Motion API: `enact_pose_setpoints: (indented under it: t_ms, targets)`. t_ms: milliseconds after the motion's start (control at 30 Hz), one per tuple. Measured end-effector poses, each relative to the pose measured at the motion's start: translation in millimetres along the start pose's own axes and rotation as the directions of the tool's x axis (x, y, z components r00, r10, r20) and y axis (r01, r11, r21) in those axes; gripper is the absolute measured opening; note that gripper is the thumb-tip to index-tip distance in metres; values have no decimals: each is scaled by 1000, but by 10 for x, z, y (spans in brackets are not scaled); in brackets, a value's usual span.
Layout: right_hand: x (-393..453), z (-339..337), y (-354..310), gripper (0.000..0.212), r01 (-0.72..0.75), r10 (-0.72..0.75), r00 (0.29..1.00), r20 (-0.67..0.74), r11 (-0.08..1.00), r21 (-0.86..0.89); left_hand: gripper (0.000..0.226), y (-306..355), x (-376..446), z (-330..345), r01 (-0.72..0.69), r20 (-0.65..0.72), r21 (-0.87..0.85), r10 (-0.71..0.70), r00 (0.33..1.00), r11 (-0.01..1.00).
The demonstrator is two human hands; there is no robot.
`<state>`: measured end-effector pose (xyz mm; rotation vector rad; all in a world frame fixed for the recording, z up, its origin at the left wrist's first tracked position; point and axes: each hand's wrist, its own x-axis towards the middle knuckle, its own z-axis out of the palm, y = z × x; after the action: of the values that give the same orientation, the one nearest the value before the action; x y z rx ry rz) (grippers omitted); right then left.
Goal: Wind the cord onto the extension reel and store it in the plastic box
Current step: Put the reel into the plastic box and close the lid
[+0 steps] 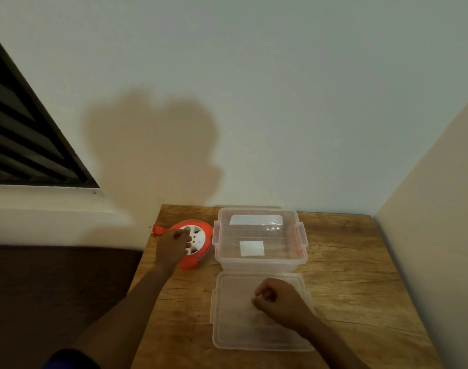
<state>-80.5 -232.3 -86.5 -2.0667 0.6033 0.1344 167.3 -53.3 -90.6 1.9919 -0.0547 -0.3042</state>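
At the counter's (347, 262) left edge, the left hand (173, 247) grips the reel (198, 242), seemingly wound; the right hand (278, 302) rests curled, holding nothing visible, on the lid (227, 328). The box (259, 262) awaits.

I see an orange extension reel (194, 245) with a white spoked hub, and its plug (158, 229) is the same orange. The plastic box (259, 241) is clear with orange latches and a white label on its floor. The lid (235, 328) is frosted clear. The counter (347, 275) is warm brown wood grain with darker streaks.
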Motion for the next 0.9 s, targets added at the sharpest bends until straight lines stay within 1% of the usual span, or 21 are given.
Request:
enact_pose_setpoints:
  t_ms: [67, 133, 233, 267, 333, 400, 467, 500, 600, 667, 767, 833, 900]
  targets:
    - [138, 160, -332, 20, 84, -79, 987, 138, 996, -25, 17, 38, 107, -108, -4, -17, 25, 5, 1000, 1000]
    - [291, 337, -610, 28, 122, -122, 974, 191, 992, 11, 19, 95, 206, -200, -40, -32, 67, 43, 999, 997]
    - [538, 555, -925, 34, 111, -133, 967, 219, 988, 109, 20, 148, 363, -326, -126, -30, 164, 133, 991, 978]
    - [620, 608, -1003, 38, 98, -131, 966, 222, 984, 151, 19, 150, 414, -356, -140, -25, 186, 147, 989, 973]
    - [774, 711, -1141, 54, 48, -105, 970, 221, 968, 248, 16, 143, 510, -397, -128, -26, 207, 136, 990, 970]
    - [909, 857, -1240, 68, 6, -79, 979, 190, 933, 359, 19, 117, 610, -426, -120, -2, 272, 125, 992, 955]
    - [1007, 1023, -1293, 76, -22, -24, 995, 99, 900, 434, 30, 60, 691, -433, -168, 85, 363, 147, 985, 917]
    - [1055, 1100, -1318, 81, -52, 37, 998, 41, 897, 439, 38, 25, 724, -442, -170, 130, 368, 130, 983, 914]
    - [1162, 1262, -1358, 90, -145, 205, 974, -100, 895, 422, 68, -103, 798, -479, -118, 218, 387, 33, 975, 915]
    - [1220, 1296, -1352, 91, -186, 267, 952, -152, 893, 409, 79, -187, 836, -482, -113, 251, 471, -10, 968, 875]
    - [1354, 1289, -1295, 84, -227, 308, 943, -127, 873, 432, 76, -268, 888, -523, -97, 259, 578, -69, 963, 810]
    - [1449, 1253, -1271, 79, -284, 367, 928, -67, 812, 510, 75, -325, 887, -567, -63, 250, 556, -95, 964, 829]
    - [1508, 1255, -1276, 76, -333, 394, 918, 38, 719, 610, 74, -410, 863, -609, -29, 230, 478, -94, 969, 878]
